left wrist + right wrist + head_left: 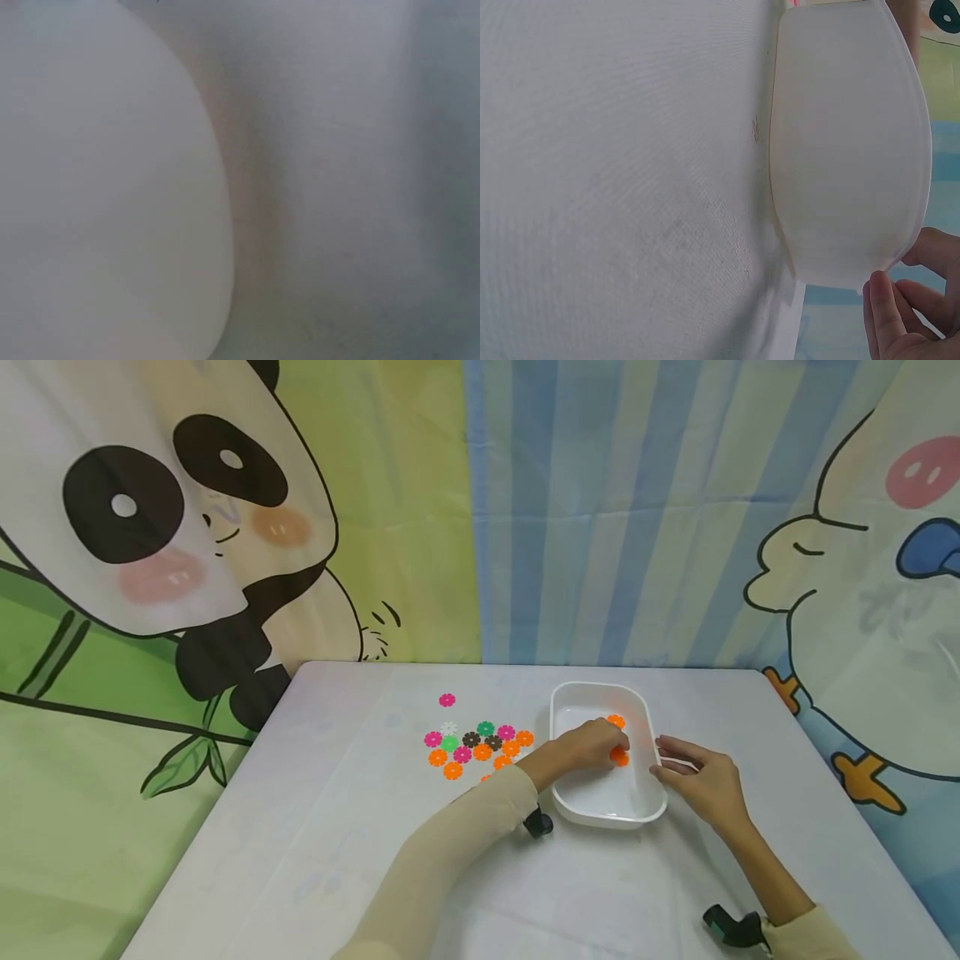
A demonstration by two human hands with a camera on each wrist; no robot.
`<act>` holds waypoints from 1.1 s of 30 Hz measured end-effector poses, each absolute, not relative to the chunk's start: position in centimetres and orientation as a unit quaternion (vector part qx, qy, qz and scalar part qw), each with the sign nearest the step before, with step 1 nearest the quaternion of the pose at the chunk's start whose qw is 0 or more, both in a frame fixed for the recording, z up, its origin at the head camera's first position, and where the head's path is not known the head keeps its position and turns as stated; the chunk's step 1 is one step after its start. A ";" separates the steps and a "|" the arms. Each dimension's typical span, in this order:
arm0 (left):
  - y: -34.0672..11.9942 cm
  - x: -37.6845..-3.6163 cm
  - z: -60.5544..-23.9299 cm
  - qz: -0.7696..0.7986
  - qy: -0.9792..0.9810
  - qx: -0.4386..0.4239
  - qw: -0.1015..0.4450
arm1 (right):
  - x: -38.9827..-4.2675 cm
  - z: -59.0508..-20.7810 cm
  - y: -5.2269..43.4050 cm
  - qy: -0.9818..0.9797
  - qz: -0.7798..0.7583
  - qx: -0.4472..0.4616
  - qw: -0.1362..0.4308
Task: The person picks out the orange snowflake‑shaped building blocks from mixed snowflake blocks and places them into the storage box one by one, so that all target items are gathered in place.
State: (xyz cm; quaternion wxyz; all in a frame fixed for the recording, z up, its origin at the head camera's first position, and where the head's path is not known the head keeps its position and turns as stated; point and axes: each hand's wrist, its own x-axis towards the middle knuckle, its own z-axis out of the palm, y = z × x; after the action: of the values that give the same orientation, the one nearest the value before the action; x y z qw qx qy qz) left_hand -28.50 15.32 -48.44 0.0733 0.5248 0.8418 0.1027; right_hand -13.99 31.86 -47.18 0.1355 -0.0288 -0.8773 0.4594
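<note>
Left hand (592,745) is inside the white tray (592,814), fingers curled on an orange flower disc (619,757); a second orange disc (616,721) lies toward the tray's far end. Right hand (701,777) has relaxed, straight fingers touching the tray's right rim. Tray sits mid-worktop (300,827), nearer the far edge. Loose pile of coloured discs (480,745) lies just left of the tray.

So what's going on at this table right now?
A person sits at a white table. Their left hand reaches into a white plastic rectangular tub, at small orange flower-shaped plastic discs lying inside. Their right hand rests against the tub's right rim. A cluster of pink, green, brown and orange flower discs lies left of the tub.
</note>
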 end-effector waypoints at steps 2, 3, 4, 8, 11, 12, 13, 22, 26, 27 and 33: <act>15.3 -28.5 -48.5 0.103 0.841 0.527 0.072 | -14.0 -47.2 31.9 -0.877 0.460 -0.028 0.137; 15.2 -28.5 -48.5 0.103 0.840 0.527 0.072 | -13.9 -47.3 31.9 -0.876 0.461 -0.028 0.137; 15.2 -28.5 -48.5 0.103 0.841 0.526 0.073 | -14.0 -47.3 31.9 -0.876 0.461 -0.027 0.137; 15.2 -28.5 -48.5 0.106 0.842 0.523 0.074 | -14.0 -47.2 31.9 -0.877 0.460 -0.028 0.138; 15.2 -28.6 -48.5 0.108 0.843 0.523 0.071 | -14.1 -47.2 31.9 -0.875 0.463 -0.027 0.138; 15.2 -28.6 -48.5 0.108 0.843 0.523 0.070 | -14.1 -47.2 32.0 -0.875 0.463 -0.026 0.138; 15.2 -28.6 -48.5 0.108 0.842 0.523 0.069 | -14.1 -47.2 32.0 -0.875 0.463 -0.025 0.138; 14.2 -28.9 -47.1 0.144 0.832 0.535 0.042 | -14.2 -47.2 31.8 -0.870 0.473 -0.019 0.137; 12.8 -29.4 -45.5 0.175 0.836 0.518 0.041 | -14.0 -47.2 31.7 -0.877 0.460 -0.024 0.137; 12.3 -29.7 -45.2 0.179 0.837 0.515 0.034 | -13.9 -47.2 31.7 -0.878 0.457 -0.026 0.138; 7.8 -31.9 -43.4 0.213 0.847 0.486 -0.013 | -13.7 -46.9 31.8 -0.883 0.447 -0.027 0.144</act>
State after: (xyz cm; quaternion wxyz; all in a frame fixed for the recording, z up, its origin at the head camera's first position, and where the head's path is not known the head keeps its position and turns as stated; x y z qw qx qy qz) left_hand -31.86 7.77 -43.41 -0.0127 0.4863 0.8473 0.2133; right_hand -13.72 31.77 -46.93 0.1441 -0.0267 -0.8826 0.4466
